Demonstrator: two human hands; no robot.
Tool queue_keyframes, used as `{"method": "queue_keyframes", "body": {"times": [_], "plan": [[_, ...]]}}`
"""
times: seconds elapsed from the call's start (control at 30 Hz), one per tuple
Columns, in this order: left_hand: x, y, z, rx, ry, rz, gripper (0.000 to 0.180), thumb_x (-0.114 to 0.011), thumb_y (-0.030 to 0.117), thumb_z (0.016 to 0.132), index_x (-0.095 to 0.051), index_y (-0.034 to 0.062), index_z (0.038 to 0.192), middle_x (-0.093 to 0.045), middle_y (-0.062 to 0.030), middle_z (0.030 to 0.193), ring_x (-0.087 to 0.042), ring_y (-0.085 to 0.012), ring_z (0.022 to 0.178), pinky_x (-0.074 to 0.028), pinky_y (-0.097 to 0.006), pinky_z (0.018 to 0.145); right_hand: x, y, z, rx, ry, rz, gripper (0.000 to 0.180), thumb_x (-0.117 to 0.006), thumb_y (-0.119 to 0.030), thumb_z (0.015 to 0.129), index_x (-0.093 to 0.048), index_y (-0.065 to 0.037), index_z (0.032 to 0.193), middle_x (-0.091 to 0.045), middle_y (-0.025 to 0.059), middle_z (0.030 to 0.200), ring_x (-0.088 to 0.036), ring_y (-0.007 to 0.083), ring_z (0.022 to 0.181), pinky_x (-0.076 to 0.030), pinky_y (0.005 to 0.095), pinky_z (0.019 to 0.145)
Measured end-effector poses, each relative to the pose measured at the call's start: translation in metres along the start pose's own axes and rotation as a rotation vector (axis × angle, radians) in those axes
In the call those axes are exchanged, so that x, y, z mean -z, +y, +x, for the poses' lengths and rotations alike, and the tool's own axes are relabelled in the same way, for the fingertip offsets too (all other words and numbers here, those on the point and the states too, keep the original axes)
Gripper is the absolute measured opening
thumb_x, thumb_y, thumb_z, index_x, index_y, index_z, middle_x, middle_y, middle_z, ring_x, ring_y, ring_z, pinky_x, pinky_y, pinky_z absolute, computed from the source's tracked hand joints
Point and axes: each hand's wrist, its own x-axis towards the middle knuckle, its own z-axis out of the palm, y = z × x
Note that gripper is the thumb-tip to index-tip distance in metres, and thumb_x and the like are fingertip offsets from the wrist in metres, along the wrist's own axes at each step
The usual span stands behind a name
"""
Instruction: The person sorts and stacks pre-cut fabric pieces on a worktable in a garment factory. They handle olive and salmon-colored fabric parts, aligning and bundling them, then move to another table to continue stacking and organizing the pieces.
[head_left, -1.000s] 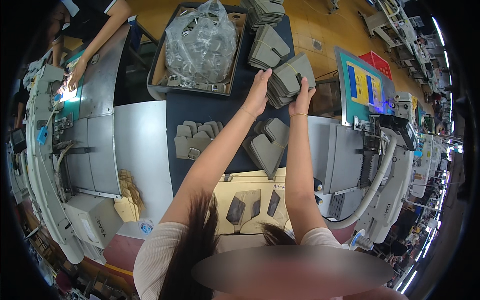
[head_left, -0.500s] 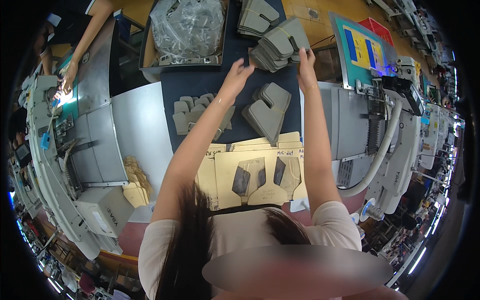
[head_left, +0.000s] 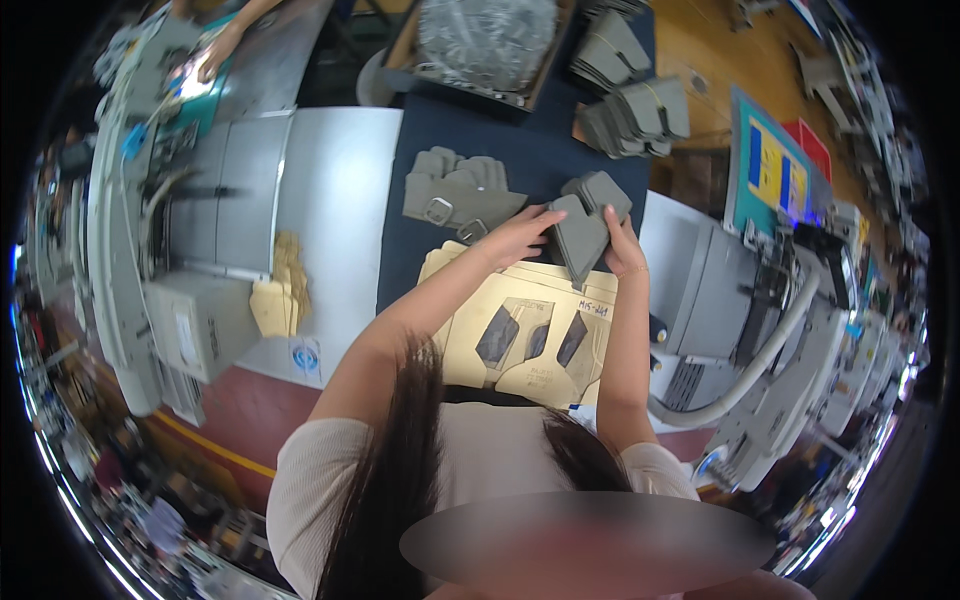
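A small stack of grey flat cut pieces (head_left: 582, 238) lies at the near right of the dark blue table, its narrow end toward me. My left hand (head_left: 522, 238) grips its left edge, fingers on top. On its right edge rests my right hand (head_left: 626, 246), thumb and fingers closed around the side. Left of the stack sits a group of grey straps with metal buckles (head_left: 458, 200). Pale yellow card templates (head_left: 470, 300) with cut-out windows lie below my hands, partly under my left forearm.
Behind are banded bundles of grey pieces (head_left: 640, 112) and a box (head_left: 400, 60) holding a clear plastic bag (head_left: 490, 45). Sewing machines flank me, one at left (head_left: 150, 220) and one at right (head_left: 800, 330). Another person's hand (head_left: 220, 52) works at far left.
Both hands have come back from the banded bundle at the rear to the nearer stack and now grip its sides. The whole view has shifted and turned.
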Motion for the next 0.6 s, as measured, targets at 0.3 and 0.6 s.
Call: {"method": "queue_keyframes", "body": {"times": [0.3, 0.6], "plan": [[0.011, -0.018, 0.007, -0.182, 0.075, 0.329, 0.074, -0.063, 0.036, 0.087, -0.029, 0.0002, 0.142, -0.041, -0.0231, 0.14, -0.038, -0.03, 0.132, -0.032, -0.037, 0.107, -0.025, 0.0, -0.004, 0.111, 0.035, -0.157, 0.099, -0.079, -0.035, 0.074, -0.013, -0.005, 0.141, -0.037, 0.0185, 0.134, -0.041, 0.0291, 0.124, -0.039, 0.0396, 0.1], [0.113, 0.033, -0.069, -0.58, 0.859, 1.129, 0.036, -0.075, 0.024, 0.074, -0.065, 0.0027, 0.101, -0.064, -0.0164, 0.095, -0.062, -0.0306, 0.086, -0.05, -0.037, 0.08, -0.032, 0.0, -0.006, 0.025, 0.124, -0.068, 0.101, -0.08, -0.037, 0.072, -0.013, -0.008, 0.142, -0.039, 0.0191, 0.131, -0.045, 0.0301, 0.12, -0.043, 0.0413, 0.096]]}}
